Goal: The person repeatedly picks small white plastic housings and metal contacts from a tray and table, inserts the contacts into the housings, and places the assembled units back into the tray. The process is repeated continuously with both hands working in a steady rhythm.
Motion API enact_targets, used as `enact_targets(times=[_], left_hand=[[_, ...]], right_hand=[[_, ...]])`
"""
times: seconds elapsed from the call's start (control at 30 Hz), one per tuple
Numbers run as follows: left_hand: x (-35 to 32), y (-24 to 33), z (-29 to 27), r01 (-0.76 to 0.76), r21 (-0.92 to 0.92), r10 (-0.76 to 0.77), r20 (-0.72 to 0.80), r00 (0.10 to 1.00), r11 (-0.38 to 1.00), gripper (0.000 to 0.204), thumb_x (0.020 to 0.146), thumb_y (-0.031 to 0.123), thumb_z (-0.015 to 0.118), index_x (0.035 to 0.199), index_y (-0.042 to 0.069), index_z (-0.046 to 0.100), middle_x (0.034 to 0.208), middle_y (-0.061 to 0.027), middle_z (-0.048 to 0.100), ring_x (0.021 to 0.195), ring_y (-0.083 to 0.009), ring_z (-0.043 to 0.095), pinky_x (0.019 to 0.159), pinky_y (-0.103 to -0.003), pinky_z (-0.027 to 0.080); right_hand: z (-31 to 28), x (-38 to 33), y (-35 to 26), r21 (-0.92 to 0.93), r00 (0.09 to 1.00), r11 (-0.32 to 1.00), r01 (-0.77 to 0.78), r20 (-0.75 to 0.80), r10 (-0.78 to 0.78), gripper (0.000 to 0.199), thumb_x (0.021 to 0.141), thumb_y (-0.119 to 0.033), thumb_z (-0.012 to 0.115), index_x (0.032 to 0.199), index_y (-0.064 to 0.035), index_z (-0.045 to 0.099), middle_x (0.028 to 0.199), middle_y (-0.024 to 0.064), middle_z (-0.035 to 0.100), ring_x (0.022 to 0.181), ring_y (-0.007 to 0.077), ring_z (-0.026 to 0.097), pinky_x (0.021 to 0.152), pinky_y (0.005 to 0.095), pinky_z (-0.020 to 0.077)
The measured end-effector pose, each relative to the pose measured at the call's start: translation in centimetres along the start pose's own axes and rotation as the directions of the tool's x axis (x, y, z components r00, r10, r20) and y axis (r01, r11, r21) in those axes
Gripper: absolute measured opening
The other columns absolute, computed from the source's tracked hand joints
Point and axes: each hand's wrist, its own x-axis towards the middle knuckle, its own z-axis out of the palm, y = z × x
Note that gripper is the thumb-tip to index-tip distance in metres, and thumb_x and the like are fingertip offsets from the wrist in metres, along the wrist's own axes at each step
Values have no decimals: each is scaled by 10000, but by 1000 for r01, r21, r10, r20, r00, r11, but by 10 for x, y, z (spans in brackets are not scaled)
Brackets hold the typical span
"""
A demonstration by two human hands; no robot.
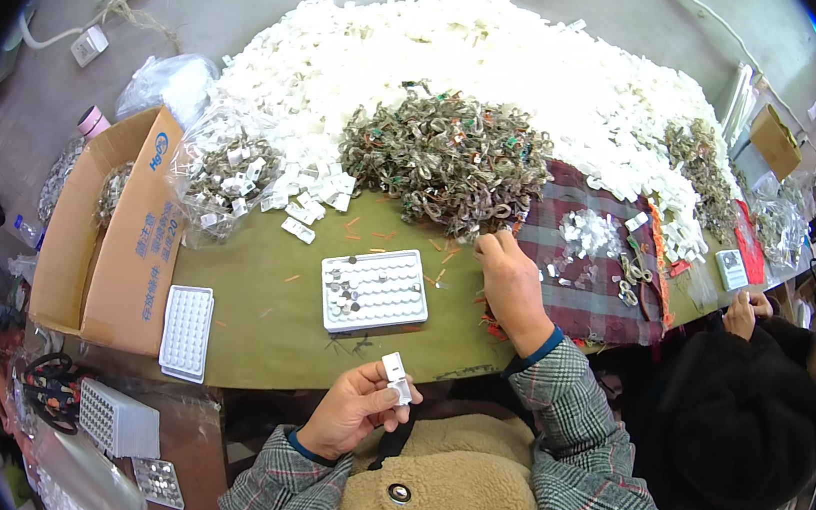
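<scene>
White tray [375, 325]: lies at the centre of the frame on the olive worktop [267, 348]; I see small round metallic pieces [342, 302] mostly in its left part, while many of its cups look bare, so I judge this tray to be at an early stage.

Dark heap [444, 158]: large loose strips and loops, upper centre of the frame; from its bulk I judge that much handling is left.

White heap [371, 49]: a broad bank of small plastic parts fills the top of the frame, too many and too bright for me to tell one from another; a few lie loose between it and the tray.

Spare tray [186, 330]: rests left of centre, just beside the cardboard box [134, 274], and I make out no pieces in its cups.

Tray stack [118, 418]: sits in the lower left of the frame, apart from the worktop's near edge.

Left hand [366, 406]: at lower centre, fingers bent, grasping a white plastic case [393, 366] between thumb and fingers; I see two parts, one above the other, but cannot tell whether they are joined.

Right hand [506, 276]: right of centre, fingers curled down and drawn together at the dark heap's lower right edge, beside the plaid cloth [565, 293]; I cannot tell whether anything is pinched in the fingertips.
</scene>
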Motion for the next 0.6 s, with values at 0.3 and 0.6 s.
enact_targets(times=[0.3, 0.6], left_hand=[[3, -7, 4, 53, -7, -53, 14, 999, 999, 231, 974, 113, 625, 1171, -4, 601, 1040, -144, 689, 799, -133, 663, 638, -234, 560], [-5, -11, 10, -91, 38, 92, -35, 995, 995, 247, 981, 107, 610, 1204, 0, 595, 1170, -149, 670, 858, -148, 673, 633, -233, 562]], right_hand=[[-49, -21, -13, 726, 927, 600, -335, 138, 350, 66, 892, 43, 644, 952, 41, 616, 747, 39, 645, 611, 70, 583, 552, 224, 466], [-70, -34, -26, 761, 721, 13, -649, 608, 332, 40, 916, -3, 646, 932, 29, 630, 730, 57, 646, 556, 111, 608, 502, 227, 487]])
